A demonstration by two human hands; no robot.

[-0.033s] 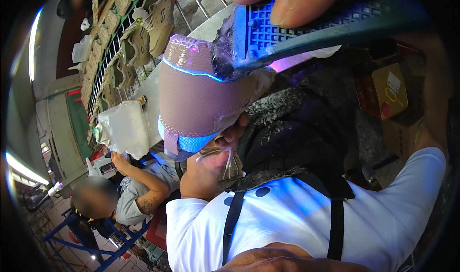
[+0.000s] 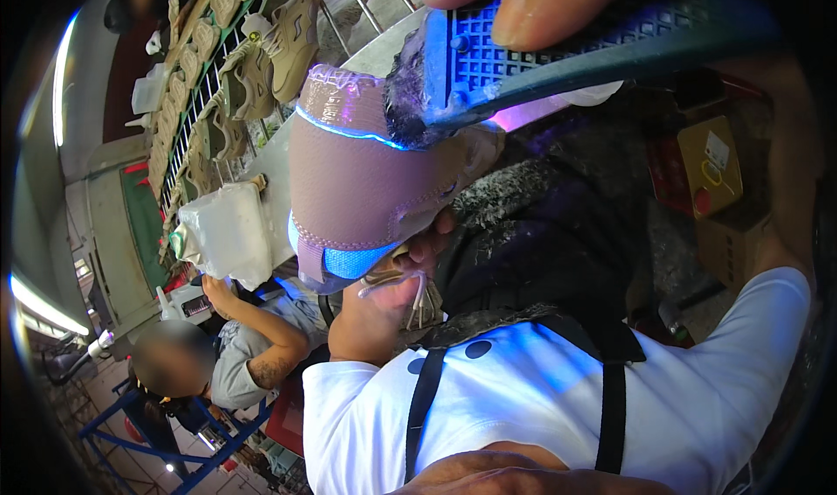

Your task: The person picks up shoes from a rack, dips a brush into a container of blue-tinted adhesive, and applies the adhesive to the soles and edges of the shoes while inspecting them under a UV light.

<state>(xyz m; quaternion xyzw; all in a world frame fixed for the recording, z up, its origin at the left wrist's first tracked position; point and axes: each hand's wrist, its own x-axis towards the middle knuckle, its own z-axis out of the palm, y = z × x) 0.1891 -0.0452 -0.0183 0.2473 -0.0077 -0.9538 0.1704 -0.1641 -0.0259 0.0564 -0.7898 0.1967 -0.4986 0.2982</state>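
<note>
My left hand (image 2: pixel 427 247) is closed on a brownish-mauve shoe upper (image 2: pixel 349 168), partly hidden behind it. The upper's heel faces me, with a bright blue collar and pale laces hanging by my wrist. A glossy wet-looking band runs along its top edge, with a glowing blue line under it. Large and close at the top, my right hand (image 2: pixel 558 7) grips a blue brush (image 2: pixel 540 55) with a lattice-patterned handle. Its dark, clumped bristles touch the glossy band at the right side of the heel. Part of the right hand is cut off by the frame's upper edge.
Tan shoes (image 2: pixel 292 42) and pale soles (image 2: pixel 187 64) line a metal rack at upper left. A translucent plastic container (image 2: pixel 228 233) stands nearer. Another person (image 2: pixel 261 347) in grey sits at lower left. A yellow box (image 2: pixel 711 164) lies to the right, by a cardboard carton (image 2: pixel 728 242).
The shoe upper has shifted and turned very slightly in my left hand. The brush stays against its edge, and my right hand looks still.
</note>
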